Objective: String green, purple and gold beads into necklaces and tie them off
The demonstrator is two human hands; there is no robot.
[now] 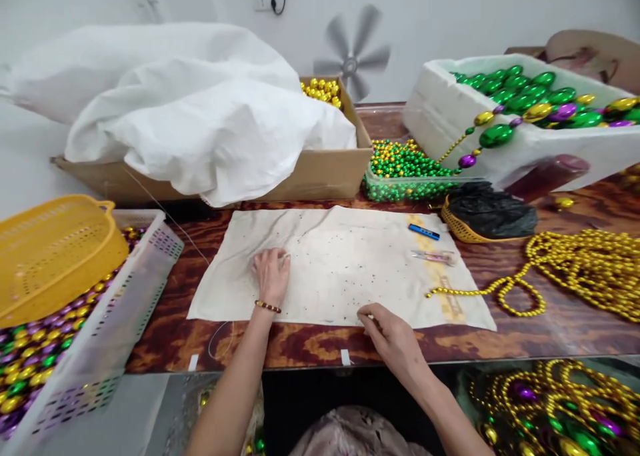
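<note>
One cloth (313, 263), left hand (273, 276) atop, fingers half-curled, right hand (397, 343), fingers pinched, contents unclear

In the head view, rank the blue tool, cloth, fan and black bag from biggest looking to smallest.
1. Cloth
2. Fan and black bag: too alike to rank
3. Blue tool

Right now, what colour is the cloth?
The cloth is cream, with yellow near its right end (head view).

Head view: from the person's head, facing forward and down across the table (305, 347).
Lower edge: the person's lap (357, 435), nearest the lens.
Centre: left hand (273, 274), right hand (394, 339) and cloth (315, 263), close.
Upper edge: wall (440, 13), farthest away.
</note>
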